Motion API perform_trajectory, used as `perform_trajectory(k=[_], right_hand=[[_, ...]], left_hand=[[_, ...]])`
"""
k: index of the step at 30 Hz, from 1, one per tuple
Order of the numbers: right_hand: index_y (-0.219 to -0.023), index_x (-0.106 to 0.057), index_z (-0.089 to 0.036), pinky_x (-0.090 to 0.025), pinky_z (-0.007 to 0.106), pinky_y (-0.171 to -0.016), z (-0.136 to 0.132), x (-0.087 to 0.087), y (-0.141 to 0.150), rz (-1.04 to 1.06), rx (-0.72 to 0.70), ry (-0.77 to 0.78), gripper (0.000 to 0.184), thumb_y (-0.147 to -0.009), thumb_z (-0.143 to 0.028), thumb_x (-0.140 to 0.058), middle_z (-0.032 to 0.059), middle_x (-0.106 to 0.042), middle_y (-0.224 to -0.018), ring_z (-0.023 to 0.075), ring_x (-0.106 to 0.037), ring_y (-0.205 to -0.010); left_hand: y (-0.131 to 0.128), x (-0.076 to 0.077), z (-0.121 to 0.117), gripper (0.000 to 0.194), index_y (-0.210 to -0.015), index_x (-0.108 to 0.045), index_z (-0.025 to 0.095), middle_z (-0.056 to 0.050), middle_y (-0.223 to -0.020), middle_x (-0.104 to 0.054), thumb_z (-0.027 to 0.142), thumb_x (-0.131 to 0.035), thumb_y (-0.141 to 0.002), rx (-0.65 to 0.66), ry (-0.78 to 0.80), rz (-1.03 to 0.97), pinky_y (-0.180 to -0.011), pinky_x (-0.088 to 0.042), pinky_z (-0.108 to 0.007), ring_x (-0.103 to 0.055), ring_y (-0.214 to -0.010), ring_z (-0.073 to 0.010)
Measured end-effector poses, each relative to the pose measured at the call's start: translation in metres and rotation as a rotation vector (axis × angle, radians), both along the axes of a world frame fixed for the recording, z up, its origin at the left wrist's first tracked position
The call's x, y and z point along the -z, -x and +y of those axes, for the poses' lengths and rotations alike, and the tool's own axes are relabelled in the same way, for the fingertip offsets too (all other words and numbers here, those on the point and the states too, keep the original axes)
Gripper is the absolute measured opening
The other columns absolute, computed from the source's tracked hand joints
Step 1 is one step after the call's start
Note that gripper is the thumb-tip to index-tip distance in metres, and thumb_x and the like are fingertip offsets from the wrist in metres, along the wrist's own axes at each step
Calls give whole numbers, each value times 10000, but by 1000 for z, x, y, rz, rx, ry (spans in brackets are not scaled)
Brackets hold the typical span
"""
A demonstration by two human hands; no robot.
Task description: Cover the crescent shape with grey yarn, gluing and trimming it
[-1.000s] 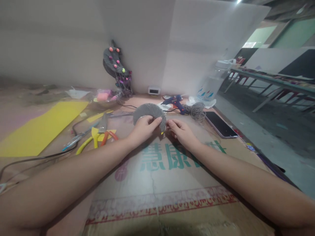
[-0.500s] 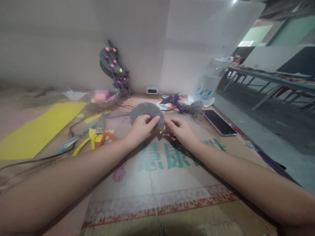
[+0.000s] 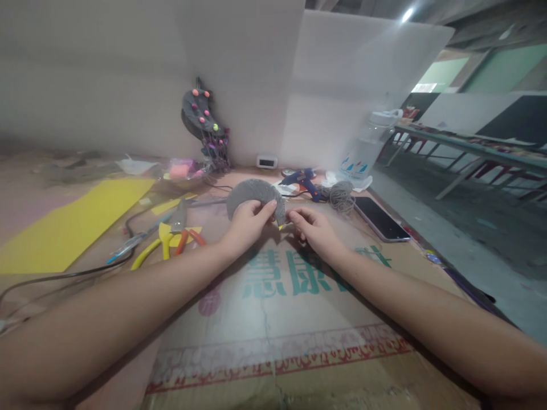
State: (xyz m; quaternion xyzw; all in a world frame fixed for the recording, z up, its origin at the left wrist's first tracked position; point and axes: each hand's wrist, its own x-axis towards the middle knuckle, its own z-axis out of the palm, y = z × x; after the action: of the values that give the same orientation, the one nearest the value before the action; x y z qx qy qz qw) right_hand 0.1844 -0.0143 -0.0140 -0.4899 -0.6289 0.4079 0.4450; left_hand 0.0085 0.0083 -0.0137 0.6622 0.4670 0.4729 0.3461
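Left hand [image 3: 249, 223] pinches the grey crescent [image 3: 252, 189] above the cardboard [image 3: 205, 347]; grey wrapping [image 3: 240, 196] seems to cover most of it, a yellow tip [image 3: 281, 227] left bare; right hand [image 3: 316, 229] curls just beside, grip impossible to tell

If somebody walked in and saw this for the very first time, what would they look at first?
Probably the fuzzy gray crescent in the middle, gripped by the left hand, with the right hand close beside its tip. Next might come the big bright yellow sheet lying at the left, then the dark crescent dotted with colorful balls, upright at the back in front of the pale panel.
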Motion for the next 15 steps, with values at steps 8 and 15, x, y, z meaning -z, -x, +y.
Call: perform_trajectory(k=[8, 15], right_hand=[[-958, -646, -163, -302, 204, -396, 1, -9, -1, 41, 12, 3, 404, -831, -541, -588, -38, -529, -622, 66, -388, -440], [-1134, -618, -162, -335, 209, -358, -4, -22, -7, -18, -95, 95, 370, -870, -414, -556, -55, -491, -543, 93, -429, -398]], left_hand=[[-1, 0, 1, 434, -618, -593, 180, -9, -611, -626, 541, -544, -855, 3, 8, -10, -595, -408, -259, -575, -604, -149], [0, -2, -2, 430, -610, -589, 186, -12, -624, -653, 533, -545, -860, 2, 4, 20, -623, -408, -268, -588, -619, -154]])
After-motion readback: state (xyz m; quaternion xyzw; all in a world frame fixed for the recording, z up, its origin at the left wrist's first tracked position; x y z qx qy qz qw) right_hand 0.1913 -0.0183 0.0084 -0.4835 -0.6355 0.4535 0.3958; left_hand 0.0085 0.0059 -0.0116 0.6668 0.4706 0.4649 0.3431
